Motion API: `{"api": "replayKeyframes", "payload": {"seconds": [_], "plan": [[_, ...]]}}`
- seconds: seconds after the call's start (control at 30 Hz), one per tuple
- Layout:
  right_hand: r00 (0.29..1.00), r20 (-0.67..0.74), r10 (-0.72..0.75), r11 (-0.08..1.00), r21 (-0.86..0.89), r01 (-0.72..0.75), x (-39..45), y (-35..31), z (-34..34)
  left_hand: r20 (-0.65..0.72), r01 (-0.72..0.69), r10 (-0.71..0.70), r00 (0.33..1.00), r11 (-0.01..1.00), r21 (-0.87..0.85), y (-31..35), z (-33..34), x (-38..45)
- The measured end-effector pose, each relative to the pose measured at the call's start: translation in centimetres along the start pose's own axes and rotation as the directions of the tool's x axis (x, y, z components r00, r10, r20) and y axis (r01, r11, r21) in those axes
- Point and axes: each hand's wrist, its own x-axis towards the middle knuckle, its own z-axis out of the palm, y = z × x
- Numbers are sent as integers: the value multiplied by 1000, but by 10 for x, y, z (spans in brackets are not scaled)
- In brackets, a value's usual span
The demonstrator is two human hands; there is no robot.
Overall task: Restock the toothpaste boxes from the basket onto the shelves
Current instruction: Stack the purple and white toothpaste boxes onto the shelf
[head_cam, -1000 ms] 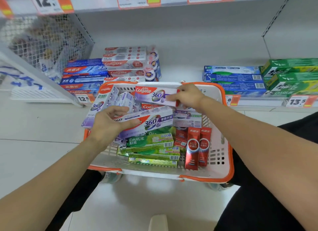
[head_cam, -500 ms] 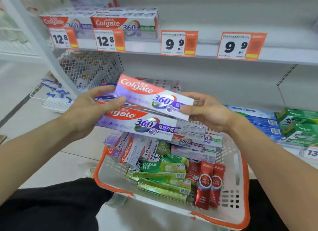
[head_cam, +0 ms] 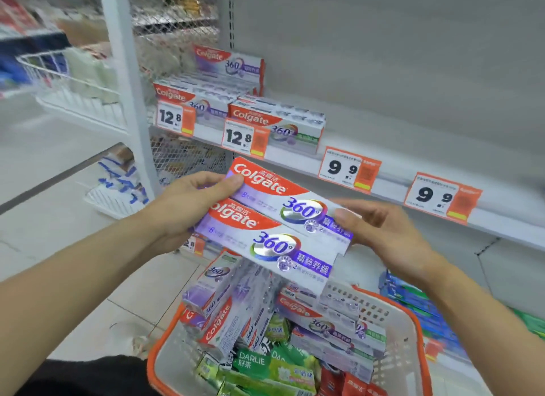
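Two purple-and-white Colgate 360 cardboard boxes [head_cam: 274, 227] at frame centre, left hand [head_cam: 182, 210] gripping their left ends, right hand [head_cam: 380, 233] pinching the right ends, white-and-orange plastic basket [head_cam: 413, 336] below

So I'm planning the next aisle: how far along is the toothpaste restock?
Early. Some Colgate boxes already sit on the shelf. Left hand and right hand hold two boxes between them, above the basket, not yet shelved. The basket still holds many boxes, and shelf space by the 9.9 tags is bare.
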Motion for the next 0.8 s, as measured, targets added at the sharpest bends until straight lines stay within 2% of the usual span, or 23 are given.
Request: {"api": "replayKeyframes", "payload": {"seconds": [0.07,0.17,0.3,0.47,0.67,0.8], "plan": [[988,-103,-117,990,-95,107,17,-23,0,-64,-40,37,997,998,-49,2,-2,6],[932,-234,-278,937,-278,210,56,-49,-15,-166,-88,81,983,996,-34,0,-7,18],[841,-369,-396,884,-402,240,111,-83,-40,-240,-143,142,960,990,15,-3,-9,29],[848,-356,-391,878,-422,228,161,-103,-41,-276,-174,172,945,985,19,1,-3,30],[869,-253,-426,829,-494,263,214,-119,7,-376,-256,258,890,965,58,6,-20,33],[865,-257,-431,812,-528,248,262,-128,34,-443,-269,243,863,963,3,10,-39,35]]}}
